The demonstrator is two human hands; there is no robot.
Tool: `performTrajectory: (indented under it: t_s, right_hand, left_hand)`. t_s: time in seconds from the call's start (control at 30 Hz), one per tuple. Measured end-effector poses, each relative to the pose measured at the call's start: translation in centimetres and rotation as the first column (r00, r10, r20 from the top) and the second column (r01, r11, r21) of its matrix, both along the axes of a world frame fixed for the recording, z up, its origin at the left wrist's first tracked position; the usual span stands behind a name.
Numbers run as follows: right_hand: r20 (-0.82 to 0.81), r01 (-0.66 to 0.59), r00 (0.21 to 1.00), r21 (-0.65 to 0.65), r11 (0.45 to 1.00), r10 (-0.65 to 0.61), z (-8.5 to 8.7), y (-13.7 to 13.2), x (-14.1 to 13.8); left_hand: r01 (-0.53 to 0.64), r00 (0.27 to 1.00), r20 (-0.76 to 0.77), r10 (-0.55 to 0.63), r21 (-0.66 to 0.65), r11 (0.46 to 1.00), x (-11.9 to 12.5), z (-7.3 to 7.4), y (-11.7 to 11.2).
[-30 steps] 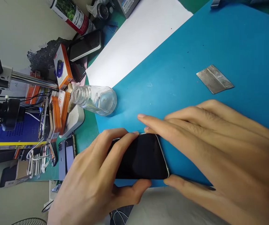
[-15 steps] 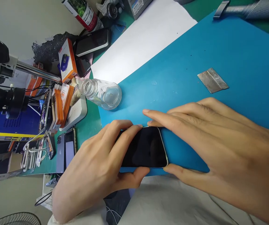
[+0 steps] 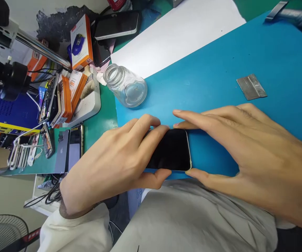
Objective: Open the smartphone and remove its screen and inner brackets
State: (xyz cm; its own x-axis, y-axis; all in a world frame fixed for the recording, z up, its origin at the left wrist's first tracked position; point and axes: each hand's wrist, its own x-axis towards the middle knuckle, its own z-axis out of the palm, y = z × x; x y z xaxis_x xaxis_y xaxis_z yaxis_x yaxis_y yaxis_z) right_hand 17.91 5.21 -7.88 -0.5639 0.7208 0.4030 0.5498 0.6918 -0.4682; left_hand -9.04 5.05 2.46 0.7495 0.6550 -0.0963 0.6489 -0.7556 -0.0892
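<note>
A smartphone (image 3: 174,150) with a black screen and a pale frame lies face up near the front edge of the blue mat. My left hand (image 3: 124,150) grips its left part, fingers curled over the far edge and thumb along the near edge; it hides that end of the phone. At the right end, my right hand (image 3: 235,147) spans the phone, with the thumb at the near corner and a fingertip at the far edge. Its index finger sticks out above the mat. Behind the phone stands a clear glass jar (image 3: 132,89), and a thin metal plate (image 3: 251,86) lies farther right.
The blue mat (image 3: 214,77) covers much of the green bench, beside a white sheet (image 3: 177,31). On the left are orange-edged boxes (image 3: 81,43), other phones (image 3: 116,26), a black-and-metal stand (image 3: 11,75) and a blue device (image 3: 6,108). A fan (image 3: 4,232) is below.
The camera view has shifted, so the bench items appear higher and more of my lap shows. Both hands keep nearly the same hold on the smartphone.
</note>
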Motion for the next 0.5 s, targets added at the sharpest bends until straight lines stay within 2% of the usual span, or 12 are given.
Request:
performTrajectory:
  t_s: [0.3, 0.5]
  right_hand:
    - [0.047, -0.011, 0.999, -0.092, 0.996, 0.016, 0.8, 0.1, 0.3]
    - [0.100, -0.020, 0.995, -0.119, 0.993, 0.032, 1.4, 0.2, 0.8]
  left_hand:
    - [-0.060, 0.997, -0.053, 0.059, -0.003, 0.998, 0.0, -0.4, -0.1]
    - [-0.154, 0.988, -0.053, 0.148, -0.133, 0.979, -0.2, 0.0, 0.6]
